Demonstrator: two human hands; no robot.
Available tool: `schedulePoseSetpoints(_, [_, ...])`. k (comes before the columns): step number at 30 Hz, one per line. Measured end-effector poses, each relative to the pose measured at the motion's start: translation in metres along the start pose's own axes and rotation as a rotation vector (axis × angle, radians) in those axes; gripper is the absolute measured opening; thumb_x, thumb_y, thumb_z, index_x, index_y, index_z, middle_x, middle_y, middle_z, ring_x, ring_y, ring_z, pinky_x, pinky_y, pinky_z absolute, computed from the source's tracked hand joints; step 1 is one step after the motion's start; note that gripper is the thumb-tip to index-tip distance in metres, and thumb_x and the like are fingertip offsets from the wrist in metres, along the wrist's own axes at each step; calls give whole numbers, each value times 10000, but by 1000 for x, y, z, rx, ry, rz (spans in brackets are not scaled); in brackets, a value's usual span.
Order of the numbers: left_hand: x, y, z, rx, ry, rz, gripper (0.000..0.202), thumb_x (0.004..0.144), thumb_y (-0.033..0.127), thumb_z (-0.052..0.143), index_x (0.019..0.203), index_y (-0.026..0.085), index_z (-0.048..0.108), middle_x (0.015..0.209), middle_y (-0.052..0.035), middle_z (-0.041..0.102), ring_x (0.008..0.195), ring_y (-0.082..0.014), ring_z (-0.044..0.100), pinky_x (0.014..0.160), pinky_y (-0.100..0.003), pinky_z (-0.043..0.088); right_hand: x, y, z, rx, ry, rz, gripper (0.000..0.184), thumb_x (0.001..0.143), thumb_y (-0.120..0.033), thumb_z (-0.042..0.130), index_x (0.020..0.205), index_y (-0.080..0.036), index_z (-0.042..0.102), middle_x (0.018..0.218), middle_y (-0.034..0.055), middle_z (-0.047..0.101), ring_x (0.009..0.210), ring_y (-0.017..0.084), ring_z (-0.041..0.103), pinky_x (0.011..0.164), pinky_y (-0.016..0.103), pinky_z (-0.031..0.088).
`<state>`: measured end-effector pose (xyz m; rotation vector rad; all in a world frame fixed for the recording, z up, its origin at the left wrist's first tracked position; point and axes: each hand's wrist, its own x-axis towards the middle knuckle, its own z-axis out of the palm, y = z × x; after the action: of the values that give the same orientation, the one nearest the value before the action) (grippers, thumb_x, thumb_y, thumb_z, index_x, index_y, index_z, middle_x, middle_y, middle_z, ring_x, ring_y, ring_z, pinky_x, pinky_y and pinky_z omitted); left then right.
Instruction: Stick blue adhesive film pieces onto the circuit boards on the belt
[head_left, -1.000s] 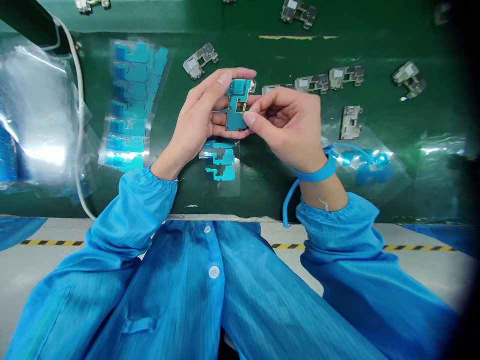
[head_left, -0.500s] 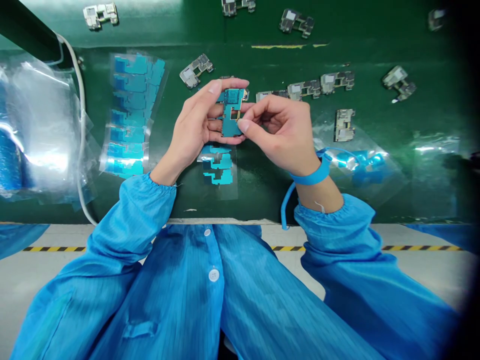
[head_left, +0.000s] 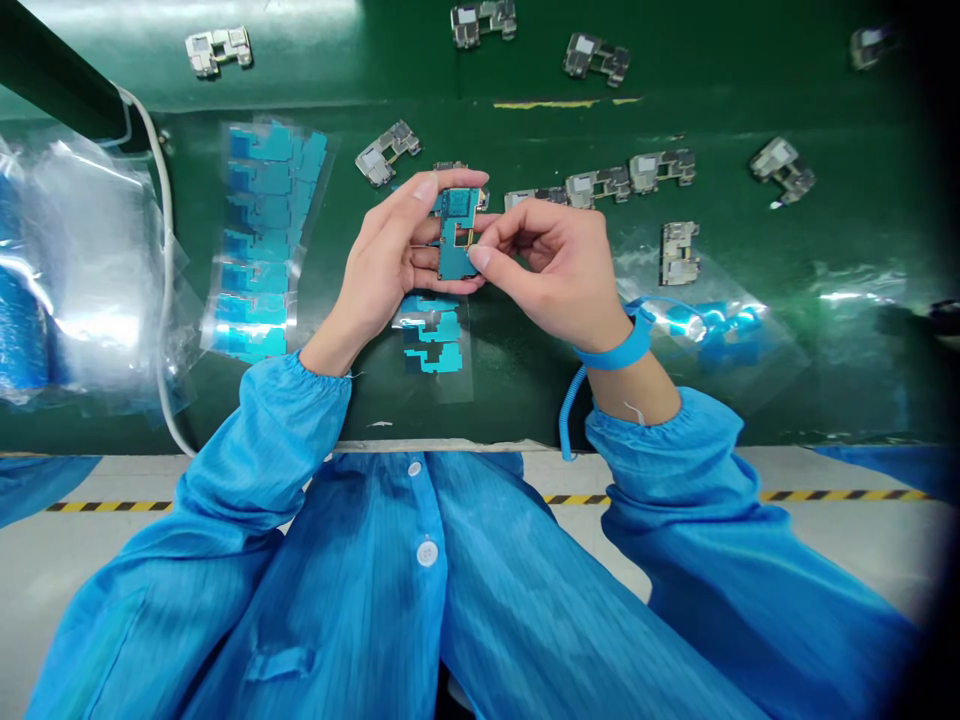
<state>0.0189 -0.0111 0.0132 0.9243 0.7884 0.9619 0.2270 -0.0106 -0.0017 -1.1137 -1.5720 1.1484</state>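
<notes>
Holding a small circuit board [head_left: 454, 235] with blue film on it, the left hand [head_left: 390, 245] is closed around it. Its fingers curl behind the board, and its thumb lies along the top. The right hand [head_left: 547, 270] pinches the lower right edge of the board between its thumb and pointing finger. The board is in the middle, between the two hands, over a green mat [head_left: 510, 400].

Just below the hands lies a small clear sheet [head_left: 431, 340] with blue stickers on it. A longer sticker sheet [head_left: 259, 240] lies to the left. Past that are a shiny plastic bag [head_left: 90, 260] and a white cable [head_left: 166, 300]. Metal-framed parts [head_left: 600, 183] lie in a loose row to the right, and more [head_left: 386, 152] are spread around the mat — some near the hands, some far off.

A blue wrist strap [head_left: 611, 350] circles the right wrist, and a blue coiled cord [head_left: 568, 410] hangs from it. Both arms wear blue sleeves [head_left: 255, 440] — the coat has white buttons [head_left: 427, 553].
</notes>
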Motion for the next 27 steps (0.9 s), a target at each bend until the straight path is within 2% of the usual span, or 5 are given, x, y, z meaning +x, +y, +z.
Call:
schedulePoseSetpoints(5, [1,-2,-2,44,20,-21,444,1010,651,711,1314,330,756,1223,-19,887,949,-286,884,833,-426,787,-1,1,-1,-7,-11,-19,440,871,-643,945,798,-267,729,816,36,739,1058,302,807,951,452,707])
schedulePoseSetpoints(11, [1,-2,-2,93,42,-33,454,999,647,707,1332,340,748,1209,-28,888,998,-306,880,858,-451,791,0,1,-1,-5,-5,-20,450,849,-664,953,794,-268,746,824,39,752,1066,303,806,966,455,702])
schedulePoseSetpoints(16, [1,-4,-1,118,49,-26,455,1002,635,700,1348,344,747,1230,-30,884,1032,-302,881,838,-422,789,1,1,-2,-16,-13,-15,454,840,-686,948,801,-275,760,839,43,770,1039,295,798,962,449,699])
schedulePoseSetpoints(23, [-2,-5,0,158,42,9,441,1029,594,693,1387,340,734,1309,-45,859,1013,-281,886,843,-409,782,1,2,-2,-23,-22,-14,415,838,-611,972,791,-272,738,822,36,749,1010,285,786,942,446,695])
schedulePoseSetpoints(27, [-2,-8,-1,213,40,25,484,1038,604,684,1443,340,704,1226,-49,871,1042,-274,879,848,-396,778,2,2,-2,-21,-26,-15,395,841,-568,977,788,-262,733,818,36,740,1004,282,786,924,436,689])
